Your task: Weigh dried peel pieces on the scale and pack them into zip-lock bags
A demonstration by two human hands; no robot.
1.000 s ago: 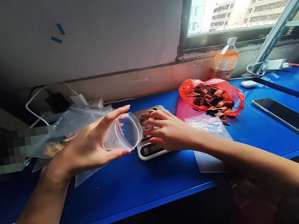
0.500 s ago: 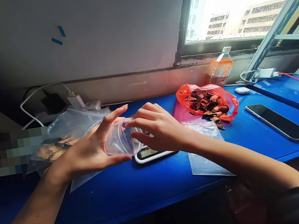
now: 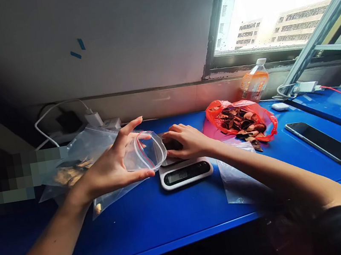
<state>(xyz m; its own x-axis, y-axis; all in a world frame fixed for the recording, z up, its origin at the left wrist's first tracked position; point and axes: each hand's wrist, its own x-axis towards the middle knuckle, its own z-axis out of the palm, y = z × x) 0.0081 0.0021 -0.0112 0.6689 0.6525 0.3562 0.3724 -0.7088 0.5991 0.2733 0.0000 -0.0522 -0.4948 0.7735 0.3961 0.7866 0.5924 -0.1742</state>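
My left hand (image 3: 112,167) holds a clear zip-lock bag (image 3: 149,154) with a red seal line. Thumb and fingers stretch its mouth wide, facing right. My right hand (image 3: 188,142) is over the platform of a white kitchen scale (image 3: 210,170), fingers curled down around dark dried peel pieces (image 3: 173,144); its fingertips are partly hidden. Digits that look like 100 show on the scale's display. Further right, a red plastic bag (image 3: 269,127) lies open, full of brown dried peel (image 3: 241,122).
Larger clear bags (image 3: 87,143) with pale dried pieces lie left, behind my left forearm. A flat clear bag (image 3: 239,181) rests under my right forearm. On the right are a phone (image 3: 326,143), an earbud case (image 3: 280,106) and an orange drink bottle (image 3: 255,81). Chargers and cables line the wall.
My right hand has moved from the zip-lock bag's mouth to the scale's platform, uncovering the display. The left hand still holds the bag, its mouth now showing wider. The view has shifted slightly.
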